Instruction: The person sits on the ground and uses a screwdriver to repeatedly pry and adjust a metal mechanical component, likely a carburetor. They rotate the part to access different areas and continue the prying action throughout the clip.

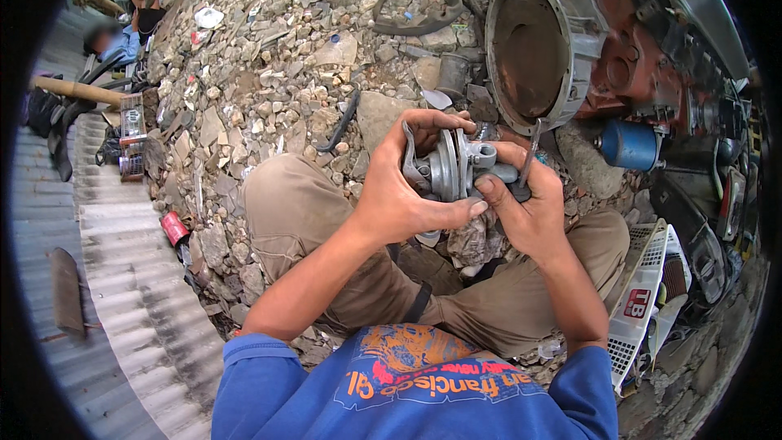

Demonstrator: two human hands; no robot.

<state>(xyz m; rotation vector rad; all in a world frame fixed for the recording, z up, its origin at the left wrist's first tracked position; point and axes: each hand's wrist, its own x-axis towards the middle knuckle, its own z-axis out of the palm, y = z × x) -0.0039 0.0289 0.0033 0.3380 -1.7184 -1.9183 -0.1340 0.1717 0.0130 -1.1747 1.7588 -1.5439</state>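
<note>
In front of my lap, both hands hold a grey cast-metal pump (448, 165), with stacked round flanges and a short tubular port on its right half. My left hand (393, 183) grips the flanged left side, fingers over the top and thumb stretched along the underside. The right end is in my right hand (529, 200), the thumb pressed on the body and the fingers curled behind. A flat metal lever (532, 152) stands up beside the right fingers. Just below the pump is a crumpled, dirty grey rag (472, 246). My fingers hide parts of the pump.
Stony ground (285, 73) surrounds my crossed legs. At the right stand a round metal housing (588, 33), a reddish engine block (623, 57), a blue cylindrical filter (630, 145) and a white plastic crate (631, 310). Corrugated sheets (134, 301) lie left. Other people (122, 41) sit far left.
</note>
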